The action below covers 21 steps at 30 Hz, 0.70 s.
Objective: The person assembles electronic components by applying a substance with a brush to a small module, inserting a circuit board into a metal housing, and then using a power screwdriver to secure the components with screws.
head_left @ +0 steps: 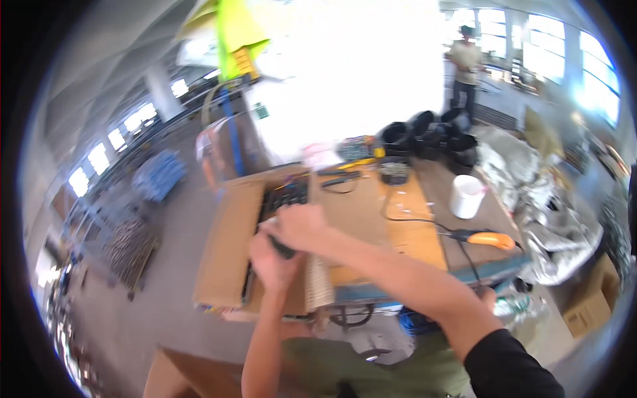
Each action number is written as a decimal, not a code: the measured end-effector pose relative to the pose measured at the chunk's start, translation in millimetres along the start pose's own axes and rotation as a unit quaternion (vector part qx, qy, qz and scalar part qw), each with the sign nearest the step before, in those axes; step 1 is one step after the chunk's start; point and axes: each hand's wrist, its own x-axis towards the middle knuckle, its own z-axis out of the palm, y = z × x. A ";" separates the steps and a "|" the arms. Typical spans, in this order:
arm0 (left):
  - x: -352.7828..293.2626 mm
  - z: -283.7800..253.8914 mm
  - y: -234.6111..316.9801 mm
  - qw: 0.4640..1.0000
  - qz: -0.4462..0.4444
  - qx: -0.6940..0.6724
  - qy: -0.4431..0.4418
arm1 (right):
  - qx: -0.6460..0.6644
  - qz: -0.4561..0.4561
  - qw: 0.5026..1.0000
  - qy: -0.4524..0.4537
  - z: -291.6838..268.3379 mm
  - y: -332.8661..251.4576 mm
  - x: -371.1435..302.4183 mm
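Observation:
Over an open cardboard box at the table's left end, my two hands meet. My left hand is closed around a small dark object, whose kind is blurred and mostly covered by fingers. Just above it, my right hand reaches across with its fingers bent and pressed together at the same spot. What its fingertips grip is hidden. Several dark pieces lie inside the box beyond my hands.
On the table stand a white cup and several black round containers. An orange-handled soldering iron lies right, its cord crossing the wooden board. A person stands far right. Another cardboard box sits lower left.

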 end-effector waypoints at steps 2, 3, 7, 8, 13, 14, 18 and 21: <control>-8.7 -2.3 -15.9 0.997 -0.069 -0.033 0.010 | -0.022 -0.045 0.999 -0.005 18.8 -16.8 10.7; -15.6 -2.1 -28.7 0.997 -0.054 -0.020 0.047 | -0.029 -0.059 0.998 0.015 38.3 -26.1 17.4; -40.0 14.4 -36.8 0.991 -0.080 0.076 0.074 | -0.035 -0.062 0.997 0.037 55.6 -29.0 17.8; -40.3 16.2 -40.0 0.993 -0.097 0.057 0.042 | -0.070 -0.063 0.995 0.031 54.1 -30.5 17.5; -28.8 8.5 -33.7 0.994 -0.020 0.033 0.102 | -0.158 -0.001 0.987 -0.024 41.6 -61.3 30.0; -32.6 6.6 -25.3 0.991 0.000 0.044 0.125 | -0.166 -0.002 0.986 0.000 50.2 -56.2 27.5; -32.7 15.5 -30.8 0.993 -0.023 0.030 0.108 | -0.167 0.033 0.985 0.002 56.9 -52.9 27.3; -38.9 6.8 -39.4 0.989 -0.042 0.118 0.084 | -0.160 0.015 0.987 0.014 62.4 -64.0 22.5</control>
